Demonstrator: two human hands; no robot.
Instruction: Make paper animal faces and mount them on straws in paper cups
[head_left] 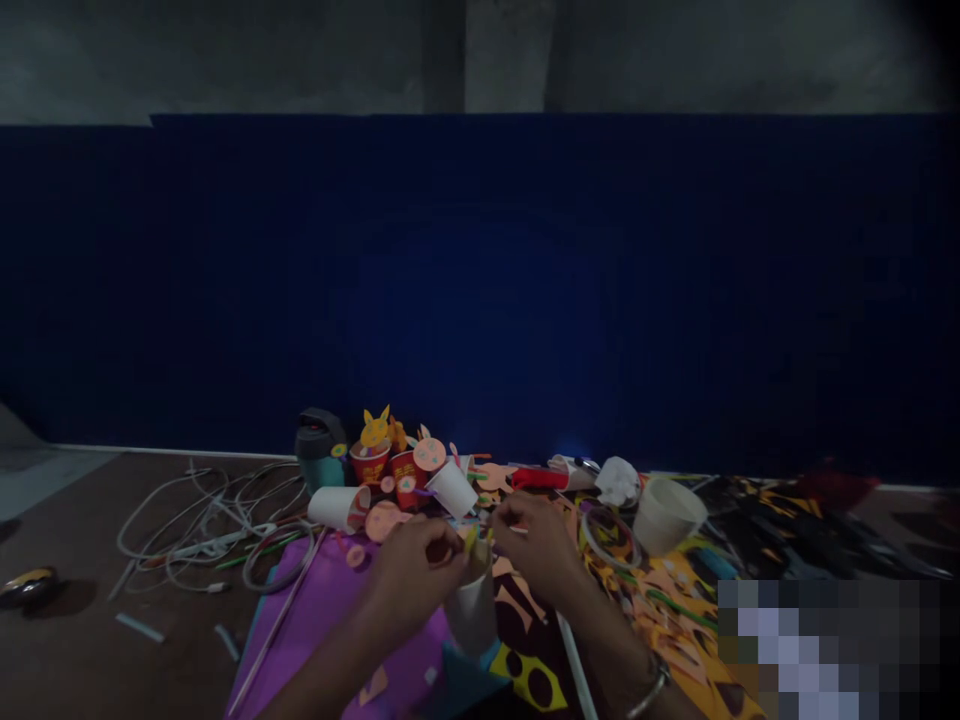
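Note:
Between my hands a white paper cup (472,615) stands upright, with small yellow-green pieces (471,545) at its rim. My left hand (420,568) is closed in a pinch at the left of this rim. From the right, my right hand (538,545) pinches close above the rim, thumb and forefinger together. What either pinch holds is too small and dim to make out. Purple sheet (300,640) lies under my left forearm, and yellow paper with cut-out holes (534,682) lies beside the cup's base.
Behind stand red paper cups (371,465) with paper animal faces, a teal bottle (319,460) and tipped white cups (337,507). Tangled white cables (202,530) lie left. At right are a large whitish cup (667,515), a tape roll (611,535) and orange paper scraps (675,610).

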